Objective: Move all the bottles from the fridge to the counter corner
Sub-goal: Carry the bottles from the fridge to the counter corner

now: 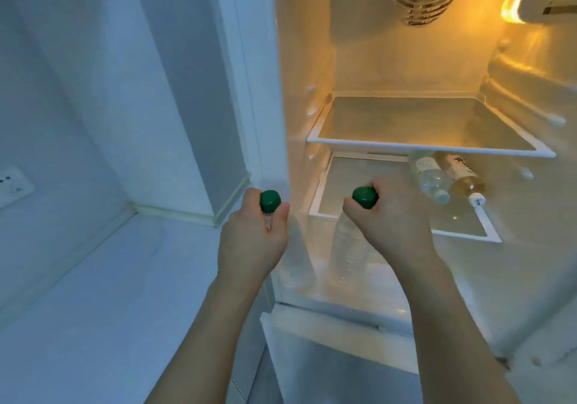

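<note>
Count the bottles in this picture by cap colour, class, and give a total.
Green cap: 2, one held by the left hand at, one by the right hand at
White cap: 2, lying on the lower shelf
Total: 4

Clear ribbed plastic bottles [346,247] with matt green plastic caps [270,201]; glossy white plastic fridge walls [359,69]; smooth glass shelves [421,122] with white plastic rims

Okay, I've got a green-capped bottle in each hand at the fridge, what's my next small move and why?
Probably swing both to the left. The left hand and right hand each grip a clear plastic bottle with a green cap by the neck, and the white counter corner lies just left of the fridge.
</note>
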The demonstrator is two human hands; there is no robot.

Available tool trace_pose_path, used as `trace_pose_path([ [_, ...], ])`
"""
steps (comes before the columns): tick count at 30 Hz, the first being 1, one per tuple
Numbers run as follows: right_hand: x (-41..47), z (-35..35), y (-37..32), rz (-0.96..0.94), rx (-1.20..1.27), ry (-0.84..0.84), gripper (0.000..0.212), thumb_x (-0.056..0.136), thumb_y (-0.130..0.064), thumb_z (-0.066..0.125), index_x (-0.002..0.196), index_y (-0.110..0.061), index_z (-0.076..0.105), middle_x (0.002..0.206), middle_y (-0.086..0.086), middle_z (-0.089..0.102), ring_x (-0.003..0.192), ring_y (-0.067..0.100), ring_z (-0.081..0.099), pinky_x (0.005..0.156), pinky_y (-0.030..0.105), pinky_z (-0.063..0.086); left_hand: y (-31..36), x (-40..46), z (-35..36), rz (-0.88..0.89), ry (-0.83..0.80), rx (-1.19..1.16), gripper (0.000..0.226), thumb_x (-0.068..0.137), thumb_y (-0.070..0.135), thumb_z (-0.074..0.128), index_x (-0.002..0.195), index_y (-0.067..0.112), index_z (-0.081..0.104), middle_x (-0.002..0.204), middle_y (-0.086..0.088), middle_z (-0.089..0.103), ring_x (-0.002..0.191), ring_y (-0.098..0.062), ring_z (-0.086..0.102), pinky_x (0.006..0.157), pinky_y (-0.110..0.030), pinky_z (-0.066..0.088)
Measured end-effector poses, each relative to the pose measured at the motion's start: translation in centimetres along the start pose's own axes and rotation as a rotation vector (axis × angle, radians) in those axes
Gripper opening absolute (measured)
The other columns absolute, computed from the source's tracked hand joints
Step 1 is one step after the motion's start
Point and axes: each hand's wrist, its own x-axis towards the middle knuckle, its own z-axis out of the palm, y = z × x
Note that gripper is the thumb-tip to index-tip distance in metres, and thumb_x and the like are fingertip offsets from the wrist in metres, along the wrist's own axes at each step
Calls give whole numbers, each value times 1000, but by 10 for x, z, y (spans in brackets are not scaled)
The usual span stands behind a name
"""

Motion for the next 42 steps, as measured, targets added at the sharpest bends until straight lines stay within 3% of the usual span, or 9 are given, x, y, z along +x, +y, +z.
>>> trace_pose_path([
  [4,-28,28,-34,-50,29,-184,21,79,-38,61,77,-19,51,68,-3,55,69,21,53,54,28,34,-37,-28,-39,-79,13,39,25,94,43,51,98,19,47,65,-1,57,63,-19,56,55,-32,43],
  [7,-52,44,-61,-93,83,-246,21,78,-37,62,79,-19,51,71,-1,57,70,21,54,58,32,41,-58,-50,-72,-127,48,75,24,94,43,51,100,20,47,65,0,58,62,-17,56,52,-29,39],
  [11,-93,55,-108,-181,109,-336,20,77,-36,62,80,-19,51,71,-2,57,69,19,54,55,30,38,-86,-91,-128,-187,95,127,25,94,44,50,99,20,45,67,-1,59,64,-19,56,51,-28,37],
  [19,-202,62,-205,-363,196,-441,21,76,-38,62,81,-20,52,72,-4,58,71,18,55,58,31,44,-119,-207,-254,-325,213,238,27,93,47,49,102,21,44,66,-2,59,68,-27,58,62,-38,48],
  [26,-334,60,-302,-563,310,-592,22,74,-37,63,82,-19,54,76,-1,61,74,24,57,65,35,49,-131,-341,-376,-472,338,373,28,93,45,51,99,18,45,68,0,57,68,-27,57,56,-34,38],
  [34,-489,45,-398,-823,449,-779,21,76,-38,62,84,-20,54,79,-5,60,76,21,56,63,33,46,-119,-497,-487,-667,506,548,23,93,43,53,96,22,44,63,9,53,61,-13,54,52,-31,33],
  [39,-574,37,-446,-1003,503,-898,23,77,-41,61,84,-20,54,79,-5,58,74,19,55,62,33,47,-114,-581,-530,-811,625,647,24,92,41,54,97,20,45,63,7,53,58,-17,51,50,-31,32],
  [42,-624,37,-473,-1123,515,-972,22,79,-42,61,85,-22,54,78,-8,57,73,17,55,58,29,41,-114,-625,-551,-911,688,659,24,93,42,54,97,20,45,69,4,59,65,-24,56,55,-35,41],
])
